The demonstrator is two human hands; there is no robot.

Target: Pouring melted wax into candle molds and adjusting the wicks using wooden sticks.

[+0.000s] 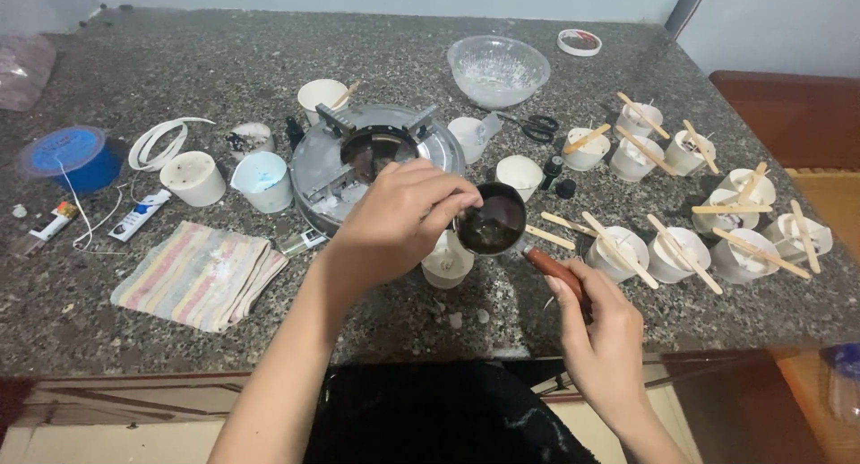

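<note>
My right hand [598, 325] grips the reddish wooden handle [551, 269] of a small dark metal pot [491, 220], held tilted just above the stone counter. My left hand [403, 215] reaches over a white cup [447, 265] that stands under the pot's lip, with fingertips pinched at the pot's rim; I cannot tell what they pinch. Part of the cup is hidden by the left hand.
A round metal burner [322, 164] sits behind the hands. Several white cups with wooden sticks [685, 253] crowd the right side. A clear bowl [498, 68], scissors [535, 125], a striped cloth [202, 271], a blue lid [64, 152] and tubes [139, 215] lie around.
</note>
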